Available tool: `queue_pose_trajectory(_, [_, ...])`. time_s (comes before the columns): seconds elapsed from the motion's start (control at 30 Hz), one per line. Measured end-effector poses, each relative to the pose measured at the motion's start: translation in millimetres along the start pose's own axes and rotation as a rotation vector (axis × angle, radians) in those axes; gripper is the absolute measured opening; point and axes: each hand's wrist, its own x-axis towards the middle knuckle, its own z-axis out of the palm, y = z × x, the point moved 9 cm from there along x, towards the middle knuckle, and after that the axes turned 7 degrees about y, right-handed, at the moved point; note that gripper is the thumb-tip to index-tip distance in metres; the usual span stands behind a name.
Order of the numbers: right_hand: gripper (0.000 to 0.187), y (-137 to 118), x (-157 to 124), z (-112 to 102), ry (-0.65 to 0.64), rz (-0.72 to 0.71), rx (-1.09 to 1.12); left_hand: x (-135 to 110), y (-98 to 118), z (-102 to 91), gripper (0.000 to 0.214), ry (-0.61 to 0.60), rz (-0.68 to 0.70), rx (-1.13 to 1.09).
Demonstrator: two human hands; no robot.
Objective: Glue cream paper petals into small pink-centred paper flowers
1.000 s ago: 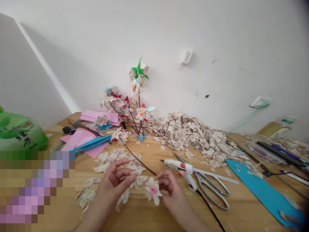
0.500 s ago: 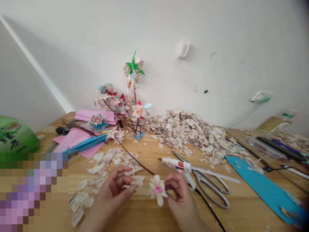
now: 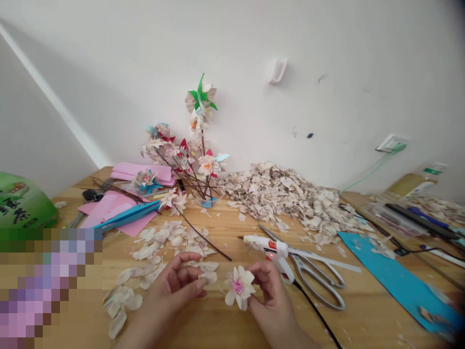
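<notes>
My right hand (image 3: 271,300) holds a cream paper flower (image 3: 239,287) with a pink centre by its underside, fingers curled behind it. My left hand (image 3: 170,288) pinches a single cream paper petal (image 3: 208,277) between thumb and fingers, a short gap from the flower. Loose cream petals (image 3: 152,247) lie scattered on the wooden table (image 3: 218,320) around and beyond my left hand. A dark twig (image 3: 201,239) with a flower (image 3: 172,201) at its far end lies just past my hands.
A hot glue gun (image 3: 267,247) with a black cord and steel scissors (image 3: 319,281) lie right of my right hand. Behind rise a heap of paper scraps (image 3: 283,198) and paper-flower branches in a glass (image 3: 189,160). Pink paper (image 3: 119,213) lies left, a blue sheet (image 3: 385,276) right.
The paper flower has turned in my right hand and sits slightly further right than a second ago. The view has tilted slightly, shifting the table's contents left.
</notes>
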Motion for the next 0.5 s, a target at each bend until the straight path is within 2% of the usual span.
queue_pose_trajectory(0.17, [0.037, 2, -2, -1, -0.010, -0.022, -0.021, 1, -3, -1.4, 0.043, -0.016, 0.027, -0.006])
queue_pose_trajectory(0.33, [0.033, 2, -5, 0, -0.012, -0.029, -0.032, -1, -11, 5.9, 0.043, -0.108, 0.023, 0.043])
queue_pose_trajectory(0.5, [0.033, 1, -7, 4, -0.025, -0.037, -0.037, -4, -13, 8.0, 0.044, -0.081, 0.052, 0.013])
